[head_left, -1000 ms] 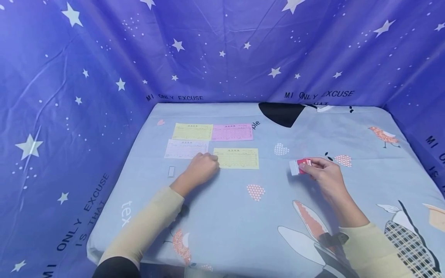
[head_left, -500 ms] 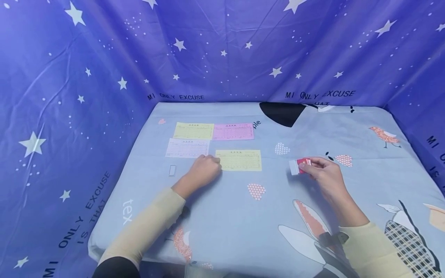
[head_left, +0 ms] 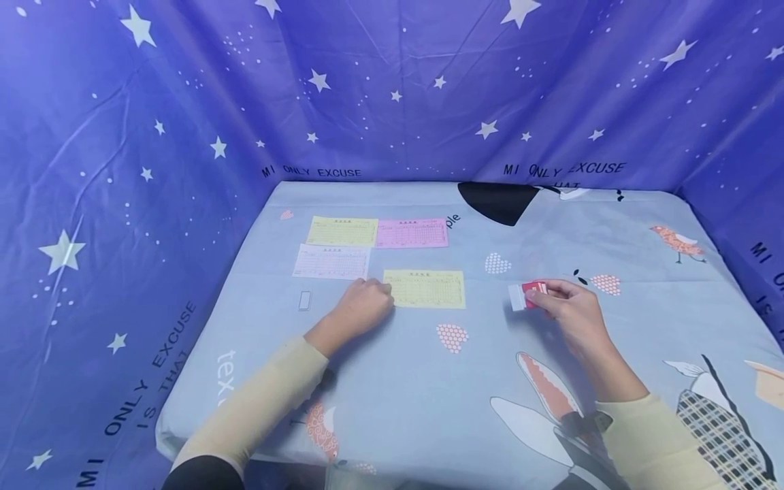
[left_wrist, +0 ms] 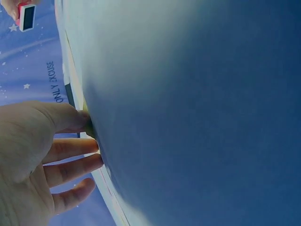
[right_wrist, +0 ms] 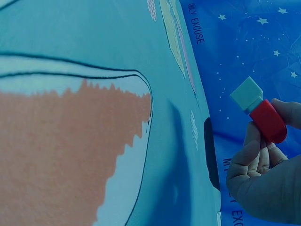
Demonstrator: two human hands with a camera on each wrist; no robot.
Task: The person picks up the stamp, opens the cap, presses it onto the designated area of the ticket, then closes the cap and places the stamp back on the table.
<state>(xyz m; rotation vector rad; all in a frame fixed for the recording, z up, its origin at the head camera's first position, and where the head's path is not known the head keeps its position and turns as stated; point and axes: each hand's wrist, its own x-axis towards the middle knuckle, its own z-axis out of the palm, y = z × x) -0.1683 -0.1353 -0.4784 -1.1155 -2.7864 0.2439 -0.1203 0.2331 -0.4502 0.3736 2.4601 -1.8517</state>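
My left hand pinches the left edge of a yellow printed slip low over the cloth-covered table. In the left wrist view the thumb lies at the yellow edge, the other fingers beside it. To the right, my right hand holds a red and white stamp above the cloth, gripping its red handle. The stamp's white block points away from the fingers. Its dark face shows in the left wrist view.
Further back lie another yellow slip, a pink slip and a white slip, edge to edge. The grey-blue patterned tablecloth runs to a purple star curtain around the back and sides.
My left hand has drawn the yellow slip slightly right and nearer, so its gap from the other slips has widened. The right hand with the stamp has stayed nearly still.
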